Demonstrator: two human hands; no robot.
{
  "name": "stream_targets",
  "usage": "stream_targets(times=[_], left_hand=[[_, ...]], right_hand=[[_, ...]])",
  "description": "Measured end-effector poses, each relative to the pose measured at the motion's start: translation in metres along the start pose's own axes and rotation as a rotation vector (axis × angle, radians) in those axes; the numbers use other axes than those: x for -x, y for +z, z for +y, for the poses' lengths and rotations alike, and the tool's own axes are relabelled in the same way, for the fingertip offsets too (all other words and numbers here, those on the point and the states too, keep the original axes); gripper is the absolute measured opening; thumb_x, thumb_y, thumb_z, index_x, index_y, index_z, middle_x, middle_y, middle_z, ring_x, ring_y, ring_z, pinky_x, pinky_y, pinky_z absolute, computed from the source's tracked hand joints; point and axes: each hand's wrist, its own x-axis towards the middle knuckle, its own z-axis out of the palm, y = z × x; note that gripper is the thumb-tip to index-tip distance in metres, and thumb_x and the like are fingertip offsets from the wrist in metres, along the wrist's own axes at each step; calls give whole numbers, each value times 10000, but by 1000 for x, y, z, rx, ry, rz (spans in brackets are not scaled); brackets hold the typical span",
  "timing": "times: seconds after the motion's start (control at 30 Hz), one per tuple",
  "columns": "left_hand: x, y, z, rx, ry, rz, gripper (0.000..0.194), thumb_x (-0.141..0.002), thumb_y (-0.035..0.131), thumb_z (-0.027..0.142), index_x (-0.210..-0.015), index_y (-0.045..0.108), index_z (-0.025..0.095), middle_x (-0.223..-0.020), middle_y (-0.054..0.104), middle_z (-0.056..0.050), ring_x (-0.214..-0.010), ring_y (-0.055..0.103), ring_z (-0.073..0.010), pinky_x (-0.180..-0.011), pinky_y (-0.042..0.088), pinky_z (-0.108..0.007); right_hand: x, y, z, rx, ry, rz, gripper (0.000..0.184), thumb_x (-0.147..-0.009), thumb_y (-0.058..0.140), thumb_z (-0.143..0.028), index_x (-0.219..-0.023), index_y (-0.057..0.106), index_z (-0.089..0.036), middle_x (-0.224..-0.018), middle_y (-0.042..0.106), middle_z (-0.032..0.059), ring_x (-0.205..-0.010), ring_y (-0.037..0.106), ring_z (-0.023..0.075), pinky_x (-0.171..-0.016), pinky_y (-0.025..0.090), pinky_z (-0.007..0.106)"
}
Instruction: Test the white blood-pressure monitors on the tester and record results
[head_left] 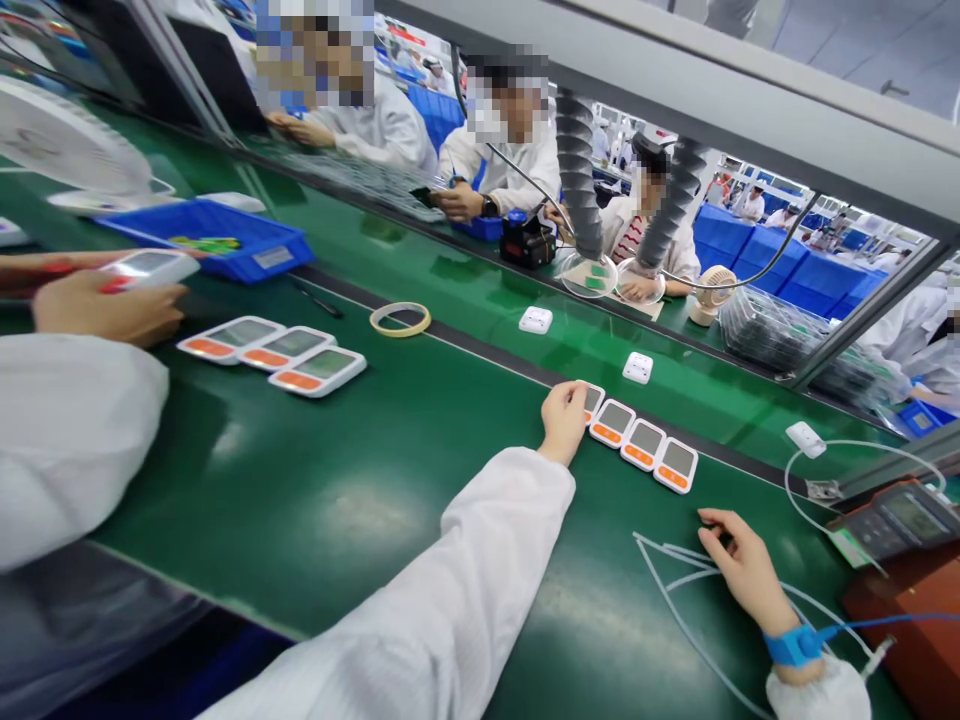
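Head view looks down along a green desk (315, 500), and the thing to watch is the short row of four small white gadgets with grey screens and orange strips (637, 442). The left hand (564, 420), reaching out from a long white sleeve, lies on the near end of that row, its fingers curled loosely over the first gadget so that most of it is hidden; whether this grip has really closed around it or only rests on top I cannot tell. From that grip the row runs off to the right and slightly toward the wearer, each gadget just beside the next, so the long line of the row points almost straight at the right hand (739, 565). The right hand sits flat on the desk, fingers relaxed and holding nothing, a blue wrist strap (793, 645) below it and thin clear cables (675, 575) under and beside it. It lies near the far end of the row, just short of the last gadget, so each hand is closest to its own end. Well off to the left of the left grip, another person's hand (105, 305) holds one more gadget above a second group of three (274, 355), with a roll of tape (400, 319) lying between the two groups.
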Motion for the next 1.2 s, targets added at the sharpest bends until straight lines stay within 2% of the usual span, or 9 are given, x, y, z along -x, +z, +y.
stream_targets(times=[0.1, 0.17, 0.23, 0.37, 0.5, 0.73, 0.87, 1.07, 1.2], left_hand=[[7, -1, 5, 40, -30, 49, 192, -772, 598, 347, -759, 703, 187, -862, 697, -60, -900, 637, -213, -866, 475, -328], [10, -2, 8, 65, -48, 71, 195, -780, 581, 343, -766, 700, 189, -894, 693, -62, -924, 632, -215, -880, 469, -333], [11, -1, 10, 91, -65, 71, 190, -776, 575, 331, -764, 702, 190, -909, 692, -63, -935, 631, -215, -883, 468, -332], [5, 1, 12, 142, -119, 68, 176, -754, 583, 314, -755, 702, 184, -892, 695, -62, -907, 636, -211, -844, 481, -323], [-1, 2, 11, 179, -178, 77, 186, -739, 594, 325, -758, 700, 174, -858, 696, -59, -840, 635, -199, -763, 485, -301], [0, -1, 19, 206, -221, 73, 192, -709, 612, 331, -747, 700, 164, -818, 688, -50, -779, 617, -179, -708, 471, -278], [-9, -5, 18, 236, -254, 91, 211, -701, 600, 338, -770, 682, 156, -791, 676, -45, -733, 616, -172, -669, 478, -280], [-19, -8, 14, 246, -280, 103, 237, -682, 600, 351, -788, 687, 158, -781, 675, -38, -713, 606, -162, -659, 474, -277], [-15, -8, 15, 240, -276, 87, 218, -672, 622, 341, -768, 692, 159, -766, 680, -38, -703, 611, -164, -626, 465, -265]], right_hand=[[-6, 3, -15, 66, -18, 14, 434, -925, 508, -484, -1247, 615, -214, -1235, 604, 101, -1093, 611, 246, -805, 555, 341], [-18, 11, -27, 177, -57, 39, 486, -905, 528, -446, -1337, 555, -226, -1392, 512, 97, -1283, 499, 271, -1036, 475, 428], [-35, 25, -39, 318, -53, 58, 602, -879, 578, -416, -1435, 468, -211, -1481, 430, 106, -1386, 382, 306, -1139, 373, 488], [-73, 52, -58, 579, -22, 11, 743, -853, 671, -461, -1502, 396, -224, -1556, 337, 111, -1450, 219, 407, -1047, 447, 549], [-97, 64, -66, 770, -56, 22, 565, -969, 544, -437, -1487, 419, -249, -1548, 372, 92, -1419, 302, 361, -933, 531, 504], [-105, 52, -52, 789, -184, 15, 531, -954, 490, -189, -1480, 443, -230, -1524, 419, 61, -1374, 368, 294, -988, 525, 410], [-122, 41, -47, 676, -139, 5, 483, -981, 451, -243, -1463, 471, -236, -1515, 432, 48, -1369, 361, 284, -1044, 482, 426], [-202, 27, -43, 638, 34, 34, 461, -984, 446, -291, -1440, 490, -243, -1509, 434, 61, -1328, 377, 309, -1034, 466, 484], [-256, 35, -45, 633, 88, 65, 458, -986, 413, -289, -1439, 478, -264, -1550, 357, 94, -1367, 312, 346, -985, 461, 572]])
